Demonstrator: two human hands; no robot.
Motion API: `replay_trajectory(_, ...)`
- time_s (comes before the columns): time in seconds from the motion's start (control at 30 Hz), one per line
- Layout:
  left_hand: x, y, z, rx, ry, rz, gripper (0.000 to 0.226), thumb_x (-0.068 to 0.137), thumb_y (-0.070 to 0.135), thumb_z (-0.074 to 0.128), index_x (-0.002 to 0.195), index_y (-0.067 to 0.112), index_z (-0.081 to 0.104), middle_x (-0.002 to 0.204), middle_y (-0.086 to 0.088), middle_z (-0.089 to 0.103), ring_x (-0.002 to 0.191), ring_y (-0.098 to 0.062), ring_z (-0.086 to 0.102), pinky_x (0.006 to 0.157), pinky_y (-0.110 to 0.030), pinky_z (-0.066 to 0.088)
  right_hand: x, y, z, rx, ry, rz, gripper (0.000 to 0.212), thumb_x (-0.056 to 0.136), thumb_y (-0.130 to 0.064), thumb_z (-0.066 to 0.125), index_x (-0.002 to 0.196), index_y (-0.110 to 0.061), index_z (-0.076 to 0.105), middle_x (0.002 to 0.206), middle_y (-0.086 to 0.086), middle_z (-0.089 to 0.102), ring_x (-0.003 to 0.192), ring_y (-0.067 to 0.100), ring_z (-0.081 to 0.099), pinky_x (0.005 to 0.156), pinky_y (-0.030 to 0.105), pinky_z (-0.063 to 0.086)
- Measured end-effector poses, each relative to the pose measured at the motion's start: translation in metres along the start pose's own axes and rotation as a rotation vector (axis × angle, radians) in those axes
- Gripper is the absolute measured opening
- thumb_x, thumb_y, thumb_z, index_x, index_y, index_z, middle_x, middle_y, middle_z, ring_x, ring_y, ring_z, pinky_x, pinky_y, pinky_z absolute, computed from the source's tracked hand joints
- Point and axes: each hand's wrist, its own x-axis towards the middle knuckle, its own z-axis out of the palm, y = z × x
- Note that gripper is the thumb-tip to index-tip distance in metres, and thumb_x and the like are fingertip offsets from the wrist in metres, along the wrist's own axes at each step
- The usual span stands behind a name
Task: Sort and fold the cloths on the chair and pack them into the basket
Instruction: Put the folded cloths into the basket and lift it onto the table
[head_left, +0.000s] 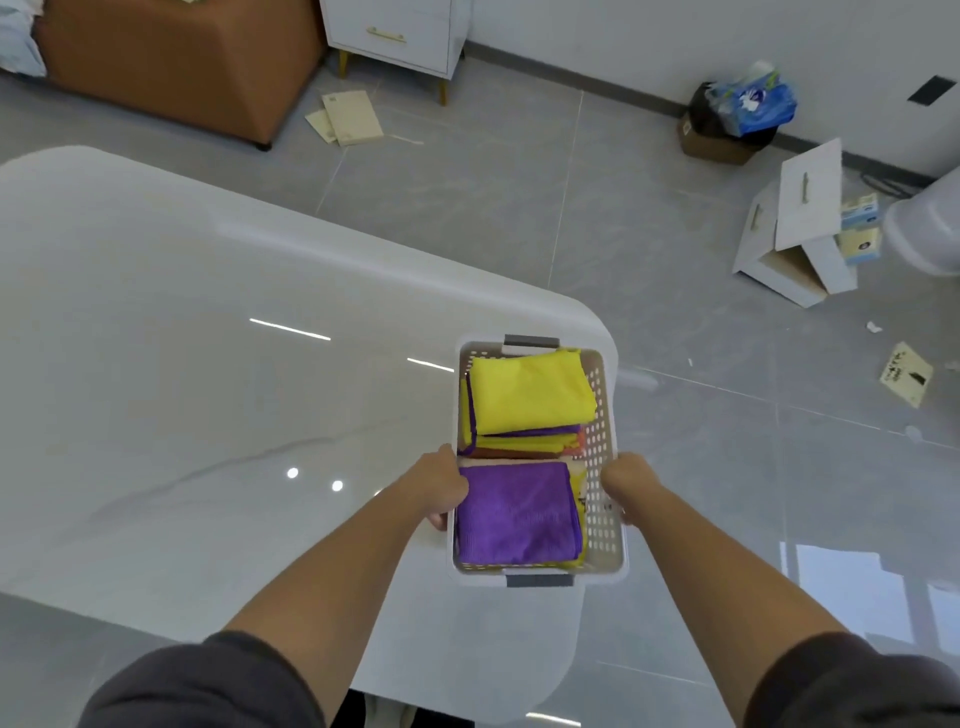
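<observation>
A glossy white table (208, 364) with rounded corners and a faint grey vein fills the left. Over its right corner is a white basket (605, 535); resting or lifted, I cannot tell. On the grey tiled floor (519, 208) beyond lie flat boards (348, 118), a cardboard box (714, 145), loose drawer parts (802, 223) and a paper scrap (906, 374).

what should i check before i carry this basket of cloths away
1. Left hand grips the basket by one long side: ok.
2. Right hand grips the opposite side: ok.
3. Yellow cloth and purple cloth lie folded inside the rim: ok.
4. Basket resting on the table or already lifted: cannot tell; it is at the table's corner.
5. No cloths left on the chair: cannot tell, chair out of view.
</observation>
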Motion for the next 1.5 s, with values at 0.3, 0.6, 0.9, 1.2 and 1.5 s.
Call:
replay_trajectory(0.3,0.002,0.023,0.005,0.097,0.025,-0.006,0.035,0.094,0.007,0.037,0.128,0.001,0.033,0.121,-0.023,0.050,0.091,-0.039,0.066,0.055,-0.033,0.053,0.001,0.020,-0.010,-0.061,-0.046,0.046,0.022,0.088,-0.003,0.044,0.101,0.004,0.061,0.099,0.026,0.067,0.090,0.040,0.067,0.076,0.054,0.056)
replay_trajectory(0.6,0.000,0.027,0.010,0.100,-0.063,-0.053,0.035,0.094,0.004,0.035,0.129,0.000,0.031,0.124,-0.025,0.045,0.084,-0.040,0.067,0.066,-0.038,0.056,-0.013,0.024,-0.019,-0.159,-0.094,0.033,0.015,0.091,-0.003,0.044,0.094,0.002,0.058,0.099,0.025,0.067,0.089,0.039,0.068,0.076,0.046,0.058)
replay_trajectory(0.9,-0.001,0.031,0.025,0.140,0.246,-0.006,0.060,0.092,0.010,0.045,0.143,0.006,0.013,0.129,-0.018,0.047,0.104,-0.032,0.056,0.081,-0.040,0.050,-0.019,0.021,-0.020,-0.131,-0.103,0.022,0.028,0.093,-0.008,0.047,0.120,-0.002,0.049,0.110,0.021,0.063,0.092,0.033,0.065,0.080,0.043,0.056)
replay_trajectory(1.2,0.011,0.044,0.044,0.925,0.434,0.437,0.074,0.095,0.025,0.044,0.151,0.019,-0.003,0.159,-0.009,-0.012,0.146,-0.027,-0.010,0.118,-0.049,0.000,-0.026,0.006,-0.012,-0.908,0.180,-0.646,0.081,0.094,-0.013,0.048,0.151,-0.026,-0.009,0.158,-0.001,-0.019,0.146,0.026,-0.014,0.117,0.049,0.006)
replay_trajectory(1.5,0.015,0.043,0.040,1.078,0.397,0.474,0.091,0.085,0.057,0.052,0.152,0.014,0.007,0.157,-0.019,-0.004,0.145,-0.033,-0.005,0.117,-0.047,-0.011,-0.023,0.000,0.001,-1.003,0.041,-0.576,0.078,0.094,-0.032,0.049,0.152,-0.020,-0.002,0.160,0.002,-0.009,0.147,0.024,-0.011,0.117,0.052,0.001)
